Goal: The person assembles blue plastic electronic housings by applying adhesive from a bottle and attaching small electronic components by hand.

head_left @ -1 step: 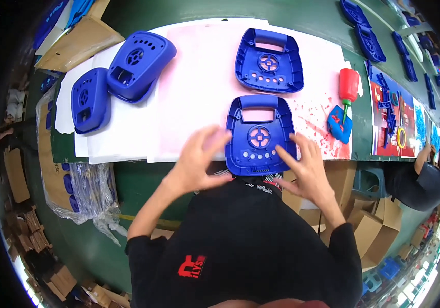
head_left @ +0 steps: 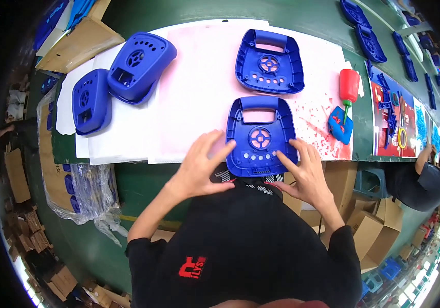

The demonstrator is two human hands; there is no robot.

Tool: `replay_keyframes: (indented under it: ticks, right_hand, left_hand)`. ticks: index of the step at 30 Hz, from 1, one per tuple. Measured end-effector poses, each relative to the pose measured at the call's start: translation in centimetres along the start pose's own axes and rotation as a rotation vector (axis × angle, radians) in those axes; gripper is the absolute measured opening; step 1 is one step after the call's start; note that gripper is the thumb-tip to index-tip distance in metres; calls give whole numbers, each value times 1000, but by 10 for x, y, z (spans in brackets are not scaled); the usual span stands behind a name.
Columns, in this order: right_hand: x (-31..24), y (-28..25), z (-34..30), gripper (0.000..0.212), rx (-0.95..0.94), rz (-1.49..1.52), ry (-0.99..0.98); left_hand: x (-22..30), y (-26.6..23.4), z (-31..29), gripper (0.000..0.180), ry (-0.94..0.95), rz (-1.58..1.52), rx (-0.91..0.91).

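Note:
A blue plastic housing shell (head_left: 239,154) lies hollow side up at the near edge of the covered table, its handle opening facing away from me. Beside its left wall is my left hand (head_left: 199,167), fingers spread and the index fingertip close to the rim. My right hand (head_left: 308,174) is at the right wall, also with fingers apart; one fingertip reaches over the rim near the row of round holes. Neither hand is closed around the shell. Just beyond lies a second blue shell (head_left: 246,70), likewise hollow side up.
Two blue shells, one leaning (head_left: 150,61) and one further left (head_left: 90,113), stand at the table's left. On the right, a red bottle (head_left: 349,84) is tipped nozzle-down at a blue holder (head_left: 339,132), beside red spatter. Cardboard boxes (head_left: 379,231) and a stool (head_left: 366,183) are below.
My left hand's fingers have shifted slightly down along the shell's left side. The right hand and the shells stay in nearly the same places.

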State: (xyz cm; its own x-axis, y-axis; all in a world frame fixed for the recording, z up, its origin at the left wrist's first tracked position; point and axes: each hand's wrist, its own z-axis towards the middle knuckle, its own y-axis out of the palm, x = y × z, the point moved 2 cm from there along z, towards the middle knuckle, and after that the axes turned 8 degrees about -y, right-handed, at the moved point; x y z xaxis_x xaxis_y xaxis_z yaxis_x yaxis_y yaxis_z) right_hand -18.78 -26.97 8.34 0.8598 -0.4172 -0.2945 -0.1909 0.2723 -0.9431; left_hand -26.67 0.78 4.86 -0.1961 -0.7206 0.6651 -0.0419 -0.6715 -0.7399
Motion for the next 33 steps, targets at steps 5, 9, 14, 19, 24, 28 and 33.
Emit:
replay_keyframes:
  ticks: [5, 9, 14, 19, 24, 28, 33]
  right_hand:
    - [10, 17, -16, 52, 29, 87, 80]
    - [27, 8, -1, 49, 5, 138, 99]
    - [76, -2, 50, 44, 26, 77, 92]
    - [165, -7, 128, 40, 19, -59, 23]
    - [247, 0, 213, 37, 133, -122, -46]
    - [303, 17, 279, 37, 214, -336, -59]
    - [252, -10, 276, 41, 359, -351, -41]
  left_hand:
    - [-8, 20, 8, 66, 76, 145, 27]
    - [-7, 5, 38, 60, 43, 115, -21]
    - [-30, -15, 106, 55, 0, 137, -63]
    - [-92, -35, 227, 51, -67, -167, -137]
    - [-136, -67, 336, 54, -255, -220, -82]
    - [-168, -65, 377, 54, -206, -101, 71]
    - [-107, -112, 336, 34, -206, 52, 485]
